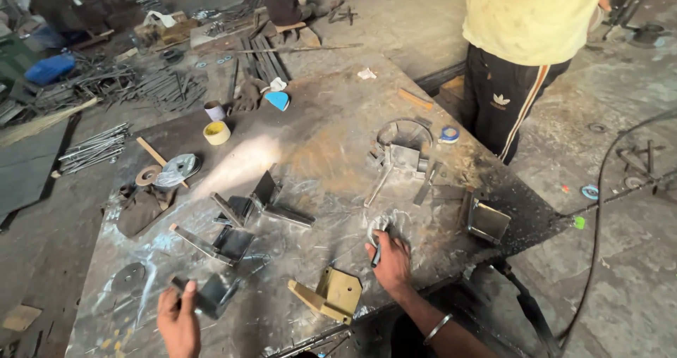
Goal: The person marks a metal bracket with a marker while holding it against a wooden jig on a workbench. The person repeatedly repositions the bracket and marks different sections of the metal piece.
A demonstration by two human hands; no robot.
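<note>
Steel worktable [331, 125] crowded: brackets [233, 242], discs [176, 168], tape roll [216, 132].

A round yellow tape roll [217, 132] lies on the metal table [331, 125] near its far left edge. Just behind it stands a small cup [214, 110], white with a dark band. A small round tin [449, 134], blue and white, sits at the far right edge of the table. No signs or screens show
</note>
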